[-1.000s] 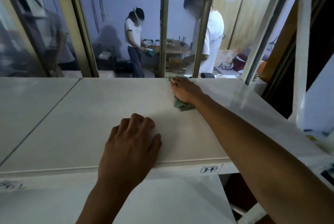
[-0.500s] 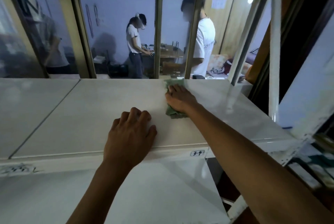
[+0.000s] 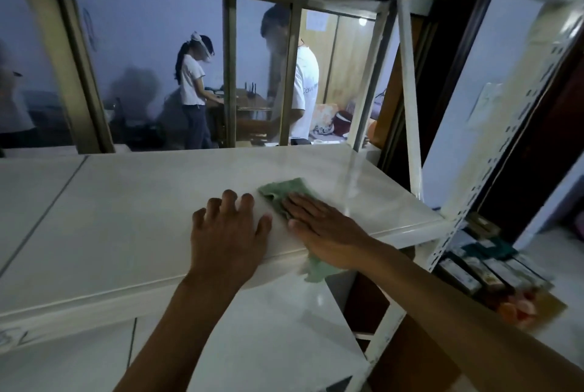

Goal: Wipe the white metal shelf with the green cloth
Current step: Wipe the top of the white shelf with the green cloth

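Right hand (image 3: 328,233) presses flat, fingers extended, on green cloth (image 3: 284,194); left hand (image 3: 229,233) rests open on shelf (image 3: 126,217).

Blurred scrawl on shelf edge (image 3: 12,336), T-shirt (image 3: 308,89) print: unreadable.

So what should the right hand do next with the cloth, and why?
Probably push it back out across the shelf: the right hand lies flat on the green cloth at the front edge, where a corner already hangs over. The left hand braces beside it.
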